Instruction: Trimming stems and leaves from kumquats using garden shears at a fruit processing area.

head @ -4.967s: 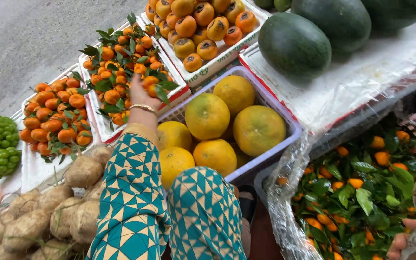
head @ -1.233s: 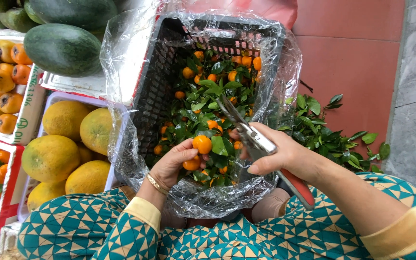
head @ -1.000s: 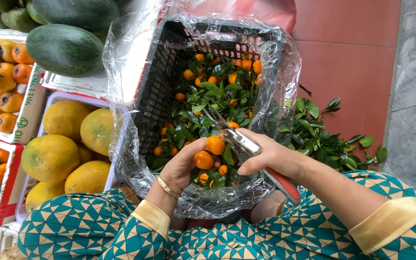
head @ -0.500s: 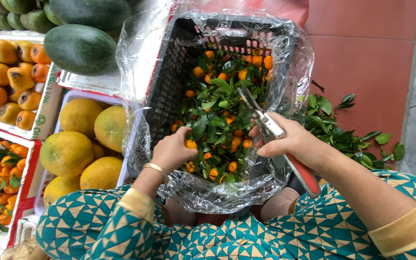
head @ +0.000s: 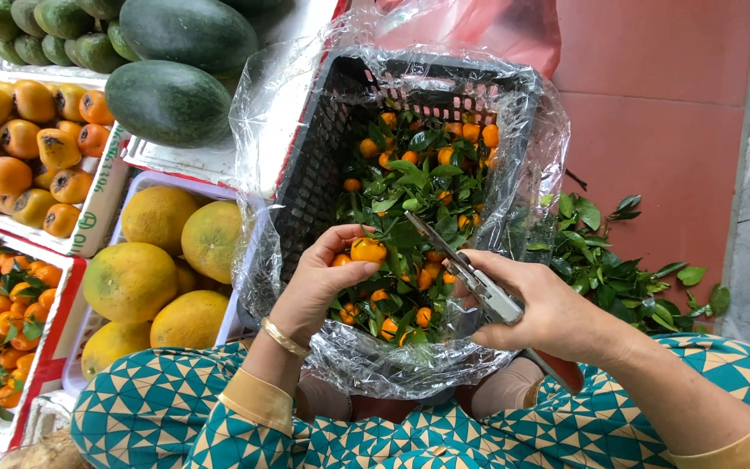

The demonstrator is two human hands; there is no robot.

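Lifted clear of leaves, left grip [head: 319, 282] pinches tangerine [head: 368, 250]; right grip [head: 542, 308] clasps shears [head: 470, 274]

crate [head: 323, 148]: black plastic mesh | liner [head: 523, 174]: glossy clear film | shears [head: 470, 274]: bare metal

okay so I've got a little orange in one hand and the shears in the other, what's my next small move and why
Probably bring the shears in your right hand over to the small orange pinched in your left hand and snip its stem; the blades point toward it but sit apart, above the crate's leaves.
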